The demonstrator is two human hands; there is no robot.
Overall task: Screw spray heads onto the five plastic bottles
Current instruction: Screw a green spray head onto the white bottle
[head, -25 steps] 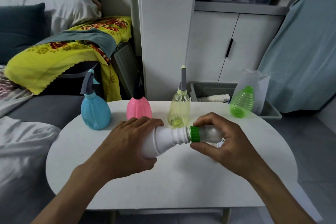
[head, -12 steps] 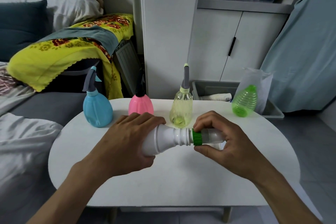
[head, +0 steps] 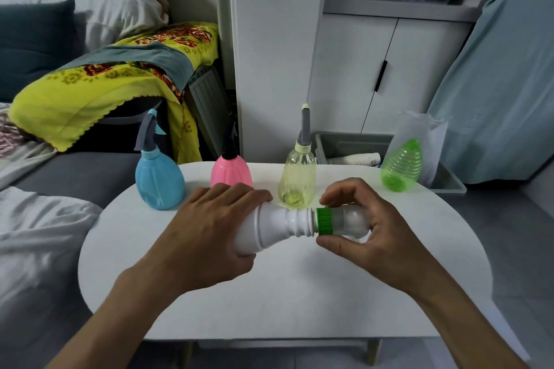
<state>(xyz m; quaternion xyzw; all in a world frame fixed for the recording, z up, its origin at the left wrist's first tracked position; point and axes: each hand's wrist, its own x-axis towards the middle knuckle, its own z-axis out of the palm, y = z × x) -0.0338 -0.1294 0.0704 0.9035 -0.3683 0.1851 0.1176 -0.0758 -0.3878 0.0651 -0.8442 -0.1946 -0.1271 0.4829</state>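
A white bottle lies sideways above the white table, neck pointing right. My left hand grips its body. A spray head with a green collar and a clear cap sits on the neck, and my right hand pinches it between thumb and fingers. Behind stand a blue bottle, a pink bottle and a pale yellow bottle, each with a spray head on. A green ribbed bottle stands at the far right with no head.
A grey bin with a white tube sits on the floor behind the table, next to a clear plastic bag. A sofa with a yellow blanket lies to the left. White cabinets stand behind.
My right hand's fingers have shifted round the green collar on the bottle neck. The view has crept a little closer. The bottles on the table have not moved.
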